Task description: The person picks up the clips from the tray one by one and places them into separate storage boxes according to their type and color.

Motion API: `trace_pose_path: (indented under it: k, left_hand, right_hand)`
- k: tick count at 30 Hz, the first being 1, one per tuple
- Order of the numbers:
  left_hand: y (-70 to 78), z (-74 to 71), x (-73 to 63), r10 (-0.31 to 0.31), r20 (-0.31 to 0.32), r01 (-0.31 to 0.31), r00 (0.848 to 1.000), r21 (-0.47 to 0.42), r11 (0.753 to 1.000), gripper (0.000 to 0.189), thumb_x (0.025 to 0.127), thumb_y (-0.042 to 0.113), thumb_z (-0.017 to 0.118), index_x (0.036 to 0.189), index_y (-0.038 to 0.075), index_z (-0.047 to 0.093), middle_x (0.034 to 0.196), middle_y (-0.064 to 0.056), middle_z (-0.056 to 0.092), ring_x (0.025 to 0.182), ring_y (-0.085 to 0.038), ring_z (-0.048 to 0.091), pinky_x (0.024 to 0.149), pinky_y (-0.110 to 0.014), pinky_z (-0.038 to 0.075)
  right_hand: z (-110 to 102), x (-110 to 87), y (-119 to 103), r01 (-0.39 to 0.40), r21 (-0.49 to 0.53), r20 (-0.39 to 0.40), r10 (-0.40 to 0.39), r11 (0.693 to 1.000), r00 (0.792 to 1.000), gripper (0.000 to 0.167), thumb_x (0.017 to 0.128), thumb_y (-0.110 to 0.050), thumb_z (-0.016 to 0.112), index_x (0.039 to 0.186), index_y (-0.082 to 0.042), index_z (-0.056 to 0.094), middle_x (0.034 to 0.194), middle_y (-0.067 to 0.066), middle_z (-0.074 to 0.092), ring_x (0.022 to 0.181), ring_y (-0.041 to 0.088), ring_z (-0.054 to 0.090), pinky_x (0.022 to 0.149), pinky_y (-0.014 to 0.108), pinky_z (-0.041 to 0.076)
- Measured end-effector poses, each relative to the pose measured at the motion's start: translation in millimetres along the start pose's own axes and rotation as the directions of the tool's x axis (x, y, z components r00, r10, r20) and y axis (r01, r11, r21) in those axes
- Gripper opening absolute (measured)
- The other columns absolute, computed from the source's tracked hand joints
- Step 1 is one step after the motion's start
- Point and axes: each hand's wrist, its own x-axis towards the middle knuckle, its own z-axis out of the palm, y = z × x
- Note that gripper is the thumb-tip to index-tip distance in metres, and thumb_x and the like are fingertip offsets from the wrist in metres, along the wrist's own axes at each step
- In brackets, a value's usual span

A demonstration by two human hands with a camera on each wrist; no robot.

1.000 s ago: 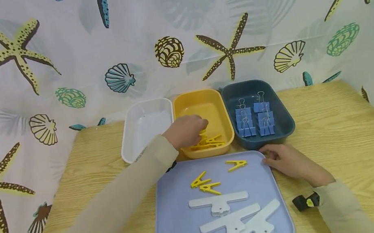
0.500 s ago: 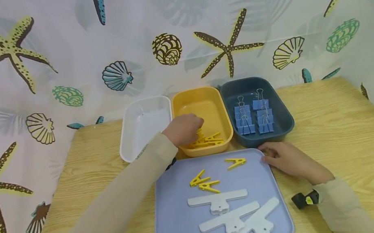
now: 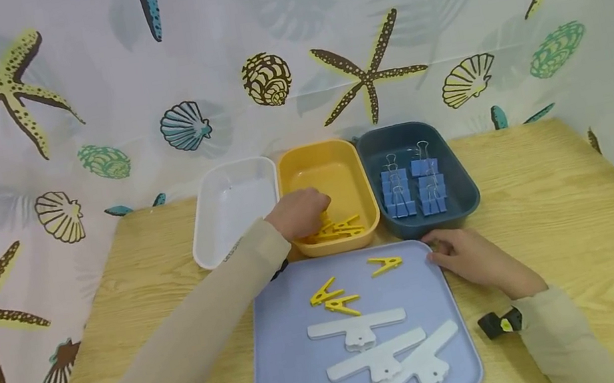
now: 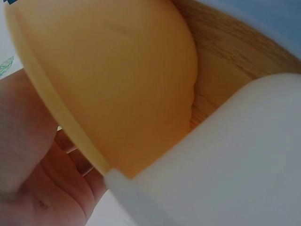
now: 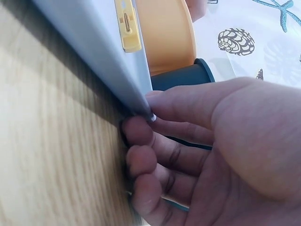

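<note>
My left hand [image 3: 300, 213] reaches down into the yellow bin [image 3: 372, 197], over several small yellow clothespins [image 3: 346, 229]. Its fingertips are hidden, behind the bin wall in the left wrist view, so whether it holds a clothespin does not show. My right hand [image 3: 473, 258] grips the far right corner of the lavender tray [image 3: 294, 370]. In the right wrist view the thumb [image 5: 181, 101] lies on the rim and the fingers curl beneath. On the tray lie three yellow clothespins, one of them [image 3: 385, 264] near the far edge, and three white bag clips [image 3: 357, 325].
A white bin [image 3: 235, 197] stands left of the yellow one. To the right, a dark blue bin [image 3: 462, 192] holds several blue binder clips [image 3: 399, 193] in two rows. Behind them hangs a shell-patterned cloth [image 3: 222, 50]. All stands on a wooden table [image 3: 581, 227].
The head view has shifted slightly. My left hand stays low in the yellow bin, with only a slight movement. My right hand keeps its grip on the tray corner.
</note>
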Motion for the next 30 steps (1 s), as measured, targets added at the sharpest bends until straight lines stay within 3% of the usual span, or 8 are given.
trace_pose_path:
  k: [11,16,23,30]
  left_hand:
    - [-7.0,3.7,2.6,0.013,0.004,-0.013,1.0,-0.002,1.0,0.011,0.092,0.008,0.059,0.1,0.01,0.065,0.083,-0.003,0.056,0.073,-0.019,0.051,0.065,-0.026,0.042]
    - [-7.9,1.8,2.4,0.009,0.01,-0.009,1.0,-0.018,1.0,0.015,0.093,0.011,0.061,0.106,0.011,0.065,0.086,-0.002,0.059,0.076,-0.019,0.053,0.069,-0.026,0.045]
    - [-1.0,-1.8,-3.5,0.078,-0.047,-0.077,0.996,0.008,0.997,0.024,0.093,0.017,0.062,0.115,0.009,0.065,0.104,-0.004,0.067,0.089,-0.018,0.062,0.084,-0.029,0.054]
    - [8.3,-9.0,-8.3,0.101,-0.061,-0.101,0.993,0.006,0.995,0.026,0.093,0.018,0.061,0.118,0.009,0.064,0.108,-0.005,0.068,0.092,-0.019,0.064,0.086,-0.03,0.054]
  right_hand:
    - [1,0.4,2,0.005,0.003,-0.01,-0.005,1.0,1.0,0.028,0.091,-0.01,0.061,0.116,0.001,0.063,0.073,-0.002,0.06,0.063,0.009,0.049,0.057,0.022,0.042]
    - [1,-0.1,3,0.007,-0.002,-0.02,-0.007,1.0,1.0,0.027,0.091,-0.01,0.061,0.116,0.0,0.064,0.072,-0.002,0.059,0.062,0.008,0.049,0.057,0.022,0.042]
    - [2,-0.4,2,0.004,-0.005,-0.02,-0.004,1.0,1.0,0.027,0.091,-0.011,0.061,0.116,0.0,0.064,0.072,-0.002,0.058,0.062,0.009,0.048,0.056,0.022,0.04]
    - [-1,-0.4,-1,-0.005,-0.007,-0.004,0.005,1.0,1.0,0.028,0.092,-0.012,0.061,0.117,0.001,0.063,0.073,-0.002,0.058,0.064,0.01,0.048,0.057,0.023,0.04]
